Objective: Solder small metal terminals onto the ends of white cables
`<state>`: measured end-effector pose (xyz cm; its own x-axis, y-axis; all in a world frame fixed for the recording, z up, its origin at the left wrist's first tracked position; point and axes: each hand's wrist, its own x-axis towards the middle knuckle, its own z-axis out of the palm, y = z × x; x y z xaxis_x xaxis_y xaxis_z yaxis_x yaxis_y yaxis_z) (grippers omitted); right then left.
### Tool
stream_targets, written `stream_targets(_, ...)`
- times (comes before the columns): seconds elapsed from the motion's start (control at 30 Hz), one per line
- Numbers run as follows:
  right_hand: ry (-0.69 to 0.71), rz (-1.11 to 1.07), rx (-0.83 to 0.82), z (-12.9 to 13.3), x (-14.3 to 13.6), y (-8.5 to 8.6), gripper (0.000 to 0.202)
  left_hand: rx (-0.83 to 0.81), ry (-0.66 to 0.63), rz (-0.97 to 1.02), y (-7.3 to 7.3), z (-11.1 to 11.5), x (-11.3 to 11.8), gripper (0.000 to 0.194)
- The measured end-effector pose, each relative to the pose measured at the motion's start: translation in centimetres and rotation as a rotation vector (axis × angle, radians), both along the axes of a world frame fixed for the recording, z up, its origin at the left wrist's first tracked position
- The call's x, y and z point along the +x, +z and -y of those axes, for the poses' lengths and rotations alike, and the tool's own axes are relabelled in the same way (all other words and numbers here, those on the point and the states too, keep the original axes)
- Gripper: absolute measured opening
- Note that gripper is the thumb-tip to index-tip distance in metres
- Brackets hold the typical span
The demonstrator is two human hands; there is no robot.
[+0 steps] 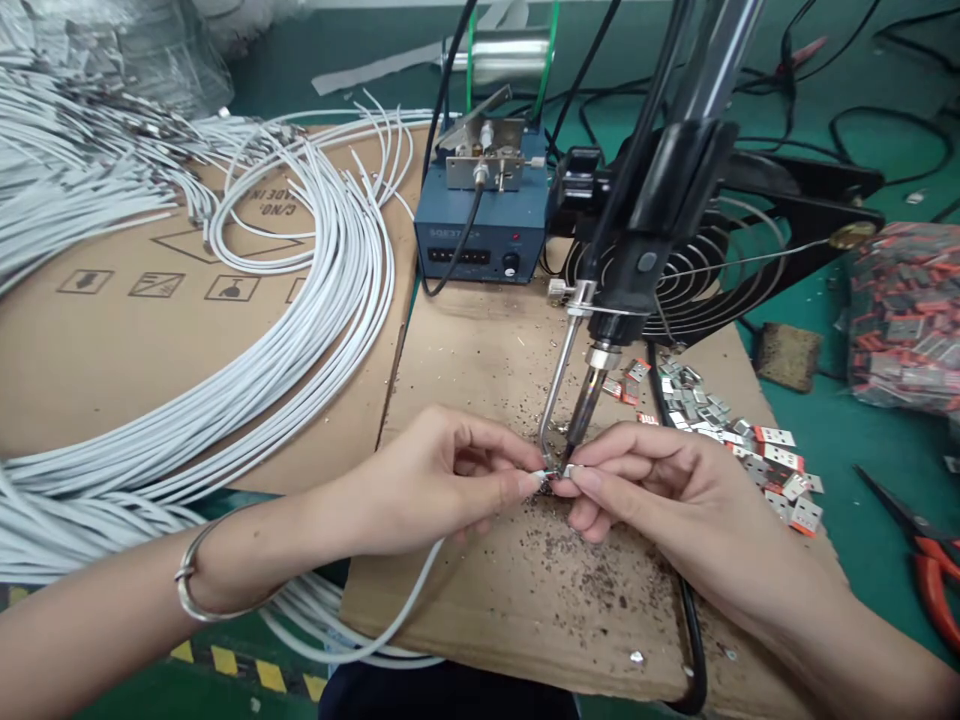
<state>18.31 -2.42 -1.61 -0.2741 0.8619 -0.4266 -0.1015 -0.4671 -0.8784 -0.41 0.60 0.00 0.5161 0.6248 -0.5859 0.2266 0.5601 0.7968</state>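
Note:
My left hand [469, 480] pinches the end of a white cable [424, 575], whose length droops below the wrist. Between the fingers of my right hand [649, 480] is a small metal USB connector [571, 470], mostly covered by the fingertips. Cable end and connector meet right under the tip of a mounted soldering iron [589, 395]. Beside the iron, a thin bent solder feed tube [556, 385] reaches down to the same spot. Whether the iron tip touches the joint I cannot tell.
Loose USB connectors [780, 455] lie right of my hand, near pliers [934, 560] and a bag of connectors [907, 315]. Bundled white cables [330, 330] curve along the left. Behind stand a blue solder feeder [480, 220], a solder spool [510, 65] and a black fan [697, 260].

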Motion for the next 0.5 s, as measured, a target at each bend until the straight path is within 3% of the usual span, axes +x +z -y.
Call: stream_targets(0.5, -0.018, 0.002, -0.007, 0.03, -0.02, -0.08, 0.01, 0.031, -0.011, 0.005, -0.14, 0.23, -0.07, 0.006)
